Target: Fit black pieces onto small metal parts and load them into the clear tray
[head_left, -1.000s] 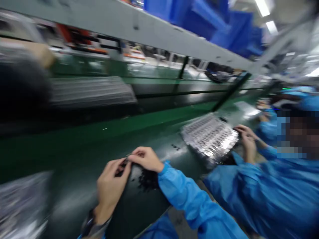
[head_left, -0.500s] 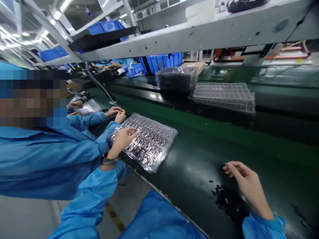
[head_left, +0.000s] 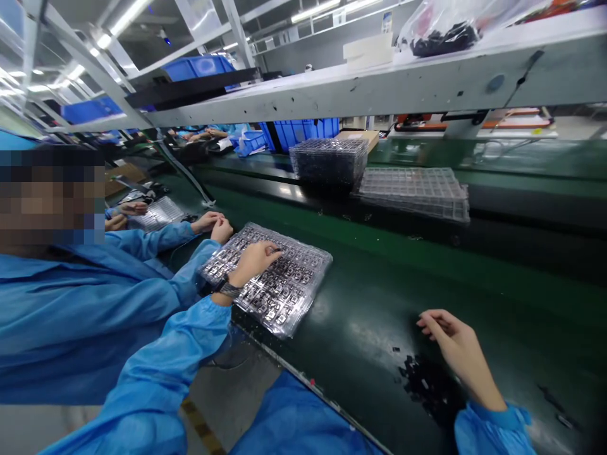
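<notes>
My left hand (head_left: 253,259) reaches out over a clear plastic tray (head_left: 303,297) with rows of small dark parts in its pockets. Its fingers are bent down into the tray's middle, pinched on something too small to make out. A watch sits on that wrist. My right hand (head_left: 455,347) rests on the dark green conveyor belt (head_left: 370,297), fingers loosely curled and apart, nothing visible in them. Right beside its wrist lies a heap of small black parts (head_left: 427,379).
A person in a blue coat sits close on my left, their hands (head_left: 215,224) at the tray's far corner. Farther left, another tray (head_left: 159,212) and more hands. Stacked clear trays (head_left: 412,189) and a darker stack (head_left: 329,158) stand behind the belt. A grey shelf (head_left: 379,88) runs overhead.
The view swung left. A second ago both hands pinched a small part together over the black heap. My left hand has since gone to the tray; my right stayed by the heap.
</notes>
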